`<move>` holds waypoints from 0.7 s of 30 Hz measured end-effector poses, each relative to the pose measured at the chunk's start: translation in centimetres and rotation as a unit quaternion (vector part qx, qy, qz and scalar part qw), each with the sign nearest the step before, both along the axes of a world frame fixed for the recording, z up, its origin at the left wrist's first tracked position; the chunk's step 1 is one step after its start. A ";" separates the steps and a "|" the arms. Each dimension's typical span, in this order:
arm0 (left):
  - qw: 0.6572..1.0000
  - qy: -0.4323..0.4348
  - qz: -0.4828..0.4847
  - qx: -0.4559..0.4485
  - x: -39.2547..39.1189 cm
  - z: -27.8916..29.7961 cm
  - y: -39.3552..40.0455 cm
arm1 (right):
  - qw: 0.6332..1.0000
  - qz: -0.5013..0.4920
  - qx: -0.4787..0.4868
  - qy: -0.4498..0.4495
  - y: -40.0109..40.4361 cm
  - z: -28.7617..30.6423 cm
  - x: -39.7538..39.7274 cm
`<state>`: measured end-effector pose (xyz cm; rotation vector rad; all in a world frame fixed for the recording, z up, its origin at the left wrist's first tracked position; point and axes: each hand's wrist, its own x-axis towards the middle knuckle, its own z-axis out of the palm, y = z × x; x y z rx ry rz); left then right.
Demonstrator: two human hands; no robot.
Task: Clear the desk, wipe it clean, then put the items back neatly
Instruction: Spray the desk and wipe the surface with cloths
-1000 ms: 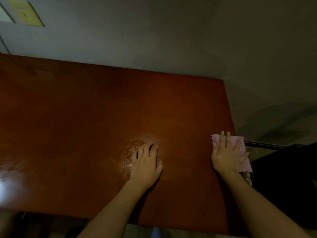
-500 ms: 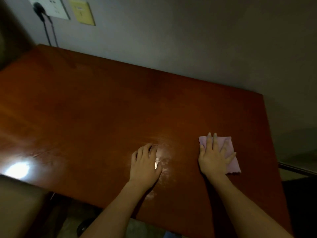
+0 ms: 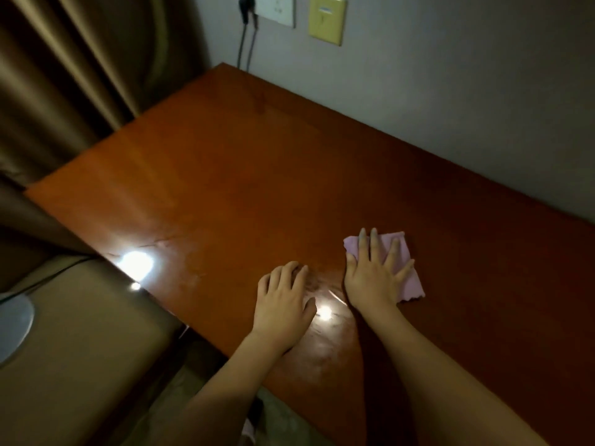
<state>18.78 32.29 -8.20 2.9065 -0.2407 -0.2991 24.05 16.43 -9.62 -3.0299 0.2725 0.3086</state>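
Observation:
The reddish-brown wooden desk (image 3: 225, 194) carries nothing but a cloth. A pink cloth (image 3: 410, 278) lies flat on it near the front edge, and my right hand (image 3: 373, 278) presses down on it with straight, spread fingers. My left hand (image 3: 283, 304) rests palm-down on the bare wood just left of the cloth, its fingers slightly bent and holding nothing. Wet streaks and light glare show on the wood around both hands.
A brown curtain (image 3: 64, 75) hangs at the left. On the grey wall behind the desk are a white socket with plugged cables (image 3: 273, 8) and a yellow plate (image 3: 326, 20). A tan surface with a round white object (image 3: 13, 323) sits lower left.
My right hand has slid the pink cloth leftward from the desk's right edge toward my left hand. The view has swung left, showing the curtain and socket. The left hand stayed put.

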 end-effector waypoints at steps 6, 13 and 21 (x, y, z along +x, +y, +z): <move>0.997 -0.020 0.069 -0.010 3.4 0.1 8.7 | 0.998 0.067 -0.001 -0.005 10.0 -0.1 5.8; 0.991 -0.028 0.128 -0.019 7.9 -0.3 19.0 | 0.991 0.133 -0.009 0.002 21.4 0.2 11.8; 0.980 -0.064 0.186 -0.022 14.3 -1.1 29.8 | 0.980 0.200 -0.005 -0.007 34.6 0.5 19.3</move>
